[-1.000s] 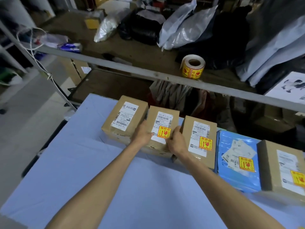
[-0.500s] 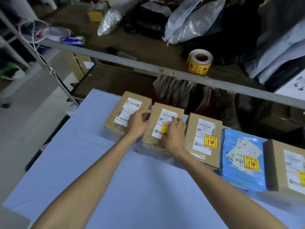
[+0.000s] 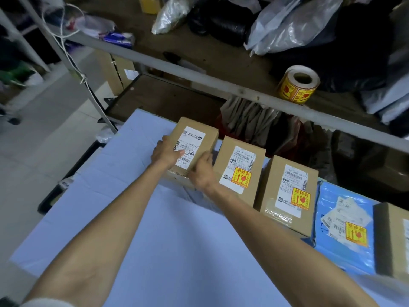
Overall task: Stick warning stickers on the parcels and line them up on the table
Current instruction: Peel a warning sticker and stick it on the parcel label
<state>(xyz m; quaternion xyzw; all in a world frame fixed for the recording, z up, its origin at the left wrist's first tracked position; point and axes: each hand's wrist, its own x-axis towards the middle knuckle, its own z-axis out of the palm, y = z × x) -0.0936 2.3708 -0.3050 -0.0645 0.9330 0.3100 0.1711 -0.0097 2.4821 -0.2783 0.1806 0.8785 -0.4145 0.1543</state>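
Observation:
A row of parcels lies along the far edge of the light blue table. The leftmost brown box has a white shipping label and no yellow sticker. My left hand grips its near left side, thumb on the label. My right hand holds its near right corner. To the right stand two brown boxes, the first and the second, each with a yellow warning sticker. A blue mailer also has one. Another brown box is cut off at the right edge.
A roll of yellow warning stickers stands on the wooden shelf behind the table. Grey and black mailing bags are piled on that shelf. A metal shelf rail runs across. Floor lies to the left of the table.
Both hands left the second box, which now shows its yellow sticker, and moved left onto the leftmost box. The camera has come closer to the table.

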